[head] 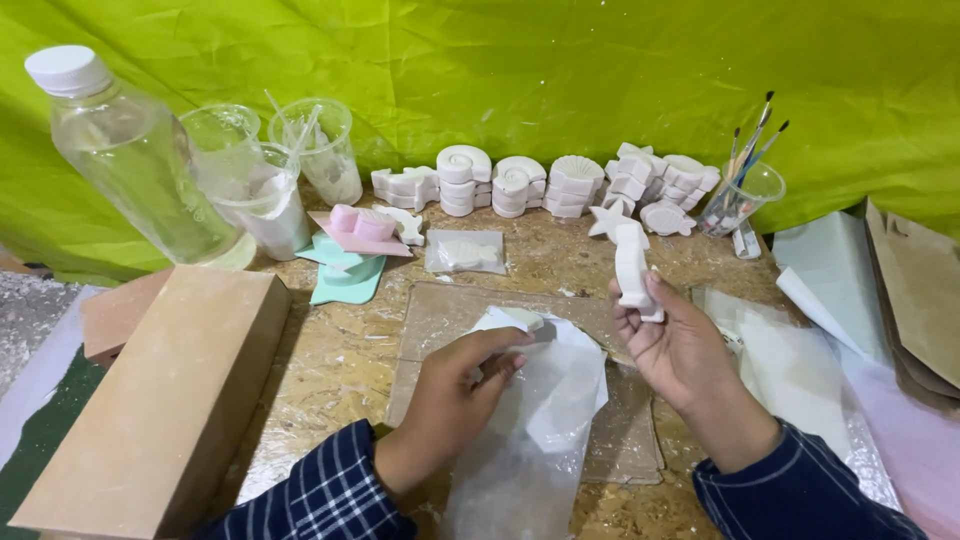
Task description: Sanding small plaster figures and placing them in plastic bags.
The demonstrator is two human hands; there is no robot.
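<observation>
Two blue checked sleeves are showing at the bottom of the frame. Just above them, the left hand (455, 395) is pinching the top of a clear plastic bag (530, 420), with its fingers closed on the edge. That bag is lying on a flat board (440, 310) in the middle of the desk (340, 350).

Right of the middle, the right hand (675, 340) is holding up a white seahorse shape (632, 268), fingers wrapped around its lower end. It is floating above the desk, a little apart from the bag.

It looks like the packing step is going on. Getting the shape inside would need the bag mouth held wide and a soft grip, since the shape could chip.

More white shell shapes (545, 185) are sitting in a row at the top middle. Brushes (750, 150) are standing in a cup at the upper right.
</observation>
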